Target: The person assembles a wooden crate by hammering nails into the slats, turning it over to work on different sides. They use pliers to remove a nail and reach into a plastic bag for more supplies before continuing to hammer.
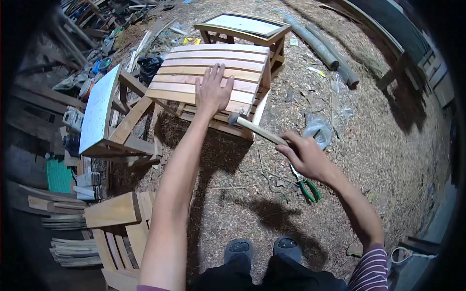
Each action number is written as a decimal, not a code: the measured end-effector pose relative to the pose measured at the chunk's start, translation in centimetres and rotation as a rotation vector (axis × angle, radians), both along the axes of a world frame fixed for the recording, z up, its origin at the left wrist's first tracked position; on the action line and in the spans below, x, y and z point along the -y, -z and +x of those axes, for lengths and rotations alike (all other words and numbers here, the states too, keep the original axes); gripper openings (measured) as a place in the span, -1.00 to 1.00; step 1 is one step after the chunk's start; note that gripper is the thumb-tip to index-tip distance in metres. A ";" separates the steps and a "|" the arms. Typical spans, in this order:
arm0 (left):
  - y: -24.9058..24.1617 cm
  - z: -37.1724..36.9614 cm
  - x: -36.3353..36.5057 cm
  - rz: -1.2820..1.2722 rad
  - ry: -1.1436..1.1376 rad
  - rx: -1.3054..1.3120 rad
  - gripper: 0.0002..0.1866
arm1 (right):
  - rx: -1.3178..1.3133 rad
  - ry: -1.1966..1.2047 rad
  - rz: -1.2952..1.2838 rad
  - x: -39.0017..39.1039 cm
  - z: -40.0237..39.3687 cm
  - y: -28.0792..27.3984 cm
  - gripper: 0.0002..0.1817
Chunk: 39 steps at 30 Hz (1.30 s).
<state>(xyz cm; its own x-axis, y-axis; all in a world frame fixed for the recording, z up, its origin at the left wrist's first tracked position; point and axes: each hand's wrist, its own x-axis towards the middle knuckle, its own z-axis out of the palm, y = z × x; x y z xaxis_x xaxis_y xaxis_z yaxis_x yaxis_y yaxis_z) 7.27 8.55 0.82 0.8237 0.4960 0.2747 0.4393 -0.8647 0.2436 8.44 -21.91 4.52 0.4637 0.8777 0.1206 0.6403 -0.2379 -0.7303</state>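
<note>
A small slatted wooden table (194, 63) stands in front of me, its top made of several pale planks with gaps between them. My left hand (213, 92) lies flat on the slats near the front edge, fingers spread. In my right hand (306, 155) is a hammer (259, 131), gripped by its wooden handle. The dark hammer head points left and overlaps the table's near right corner in this view. Green-handled pliers (308, 188) lie on the ground just below my right hand.
Behind the table is a wooden frame with a white top (242, 24); another white-topped piece (99, 109) leans at left. A slatted wooden piece (111, 211) sits lower left. A clear plastic bag (318, 128) and long poles (310, 41) lie on the chip-covered ground.
</note>
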 end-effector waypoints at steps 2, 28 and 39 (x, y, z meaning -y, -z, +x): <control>-0.2 0.0 0.1 -0.013 0.008 -0.040 -0.33 | -0.079 0.015 -0.021 -0.4 -1.7 -3.9 -0.71; 0.3 0.3 0.3 -0.044 -0.016 0.003 -0.37 | 0.014 0.403 -0.036 -4.3 -4.0 -9.0 -0.65; 0.5 0.0 0.2 -0.068 0.002 0.032 -0.37 | 0.008 0.483 -0.026 -3.6 -4.3 -8.3 -0.72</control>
<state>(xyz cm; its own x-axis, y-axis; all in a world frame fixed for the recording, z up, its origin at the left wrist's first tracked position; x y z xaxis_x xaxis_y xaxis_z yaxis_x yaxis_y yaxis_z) 7.29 8.35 0.31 0.8160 0.5129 0.2668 0.4286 -0.8464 0.3162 4.16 -18.36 12.78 0.8181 0.5650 0.1067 0.4577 -0.5275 -0.7157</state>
